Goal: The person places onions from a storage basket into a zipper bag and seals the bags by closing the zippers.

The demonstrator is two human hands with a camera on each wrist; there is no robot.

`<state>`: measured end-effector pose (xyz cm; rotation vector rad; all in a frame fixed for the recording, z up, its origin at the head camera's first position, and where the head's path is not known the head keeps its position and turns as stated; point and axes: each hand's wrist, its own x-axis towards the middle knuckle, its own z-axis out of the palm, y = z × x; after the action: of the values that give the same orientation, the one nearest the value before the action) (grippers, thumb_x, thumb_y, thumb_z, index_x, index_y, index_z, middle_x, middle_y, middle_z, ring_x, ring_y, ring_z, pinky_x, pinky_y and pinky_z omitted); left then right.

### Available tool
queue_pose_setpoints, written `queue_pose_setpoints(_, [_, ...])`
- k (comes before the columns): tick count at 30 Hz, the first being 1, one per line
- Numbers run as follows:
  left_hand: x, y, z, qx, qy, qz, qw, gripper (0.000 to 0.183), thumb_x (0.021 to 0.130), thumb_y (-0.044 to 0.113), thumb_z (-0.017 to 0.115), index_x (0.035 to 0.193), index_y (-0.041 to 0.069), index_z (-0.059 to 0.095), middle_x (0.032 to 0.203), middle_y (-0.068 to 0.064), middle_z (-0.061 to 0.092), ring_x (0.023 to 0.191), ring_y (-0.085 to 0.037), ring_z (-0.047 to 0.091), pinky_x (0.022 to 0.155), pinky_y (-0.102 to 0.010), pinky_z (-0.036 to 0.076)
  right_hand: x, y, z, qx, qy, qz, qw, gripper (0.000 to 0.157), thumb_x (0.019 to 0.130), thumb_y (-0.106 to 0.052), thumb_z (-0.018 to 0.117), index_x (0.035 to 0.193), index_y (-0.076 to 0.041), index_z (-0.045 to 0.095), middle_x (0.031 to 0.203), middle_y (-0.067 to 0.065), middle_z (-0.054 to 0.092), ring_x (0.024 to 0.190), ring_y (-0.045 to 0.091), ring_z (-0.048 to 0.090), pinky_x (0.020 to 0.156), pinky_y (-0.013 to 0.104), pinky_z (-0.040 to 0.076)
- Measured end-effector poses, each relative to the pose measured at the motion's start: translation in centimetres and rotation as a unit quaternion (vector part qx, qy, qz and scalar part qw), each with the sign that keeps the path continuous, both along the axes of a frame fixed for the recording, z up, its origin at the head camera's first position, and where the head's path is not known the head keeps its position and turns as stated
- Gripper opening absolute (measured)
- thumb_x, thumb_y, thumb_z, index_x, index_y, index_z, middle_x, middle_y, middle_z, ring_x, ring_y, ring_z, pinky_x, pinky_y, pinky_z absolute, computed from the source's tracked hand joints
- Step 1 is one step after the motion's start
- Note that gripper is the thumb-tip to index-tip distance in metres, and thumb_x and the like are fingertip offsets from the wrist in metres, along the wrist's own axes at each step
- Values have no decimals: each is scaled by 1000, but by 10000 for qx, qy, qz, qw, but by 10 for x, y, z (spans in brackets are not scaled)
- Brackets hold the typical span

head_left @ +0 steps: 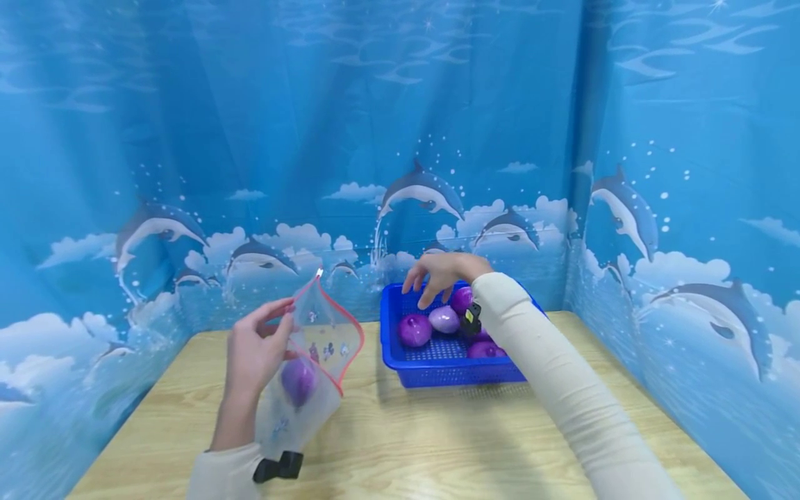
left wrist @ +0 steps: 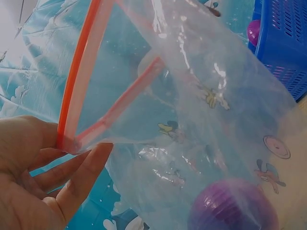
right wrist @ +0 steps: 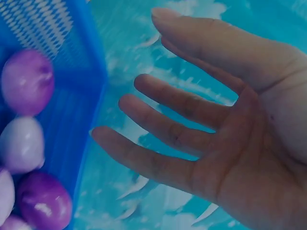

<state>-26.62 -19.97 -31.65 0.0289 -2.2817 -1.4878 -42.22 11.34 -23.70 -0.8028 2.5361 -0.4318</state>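
A clear zip bag [head_left: 325, 340] with a red-orange zip edge and small printed figures hangs from my left hand [head_left: 253, 347], its mouth spread apart. Thumb and fingers pinch the bag's rim at one corner, as the left wrist view shows. One purple onion [head_left: 298, 380] lies inside the bag. Over the blue basket [head_left: 431, 375] hovers my right hand [head_left: 440, 274], fingers apart and holding nothing. Beneath it in the basket sit several onions, among them a dark purple onion [head_left: 415, 330] and a paler one [head_left: 444, 320]. The right sleeve hides part of the basket.
The basket stands on a light wooden table [head_left: 400, 444], toward its back right. Behind and at both sides hangs a blue curtain [head_left: 281, 139] printed with dolphins. A black strap [head_left: 278, 467] sits at the left wrist.
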Motion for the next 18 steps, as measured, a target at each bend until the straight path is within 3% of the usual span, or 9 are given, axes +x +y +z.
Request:
queue_pose_setpoints(6, [0,0,0,-1,-19,-26,10000,38,105,16,57,143,14,61,141,-13,65,111,-35,71,64,-29,67,-14,25,-16,305,206,-283,9989,45,91,-23,80,134,-26,68,145,13,61,128,30,62,96,44,63])
queue_pose_setpoints(9, [0,-1,0,14,-14,-61,10000,38,105,17,57,143,13,60,141,-13,65,112,-35,71,64,-29,66,-24,38,-24,385,213,-495,9978,46,90,-25,81,134,-25,68,146,16,60,126,30,64,94,43,64])
queue_pose_setpoints(18, [2,-3,1,37,-44,-143,9999,39,106,20,56,145,14,59,143,-15,63,115,-35,70,64,-28,66,-42,67,-51,-14,15,-1027,9947,47,92,-13,76,138,-9,64,146,26,57,122,35,66,92,48,65])
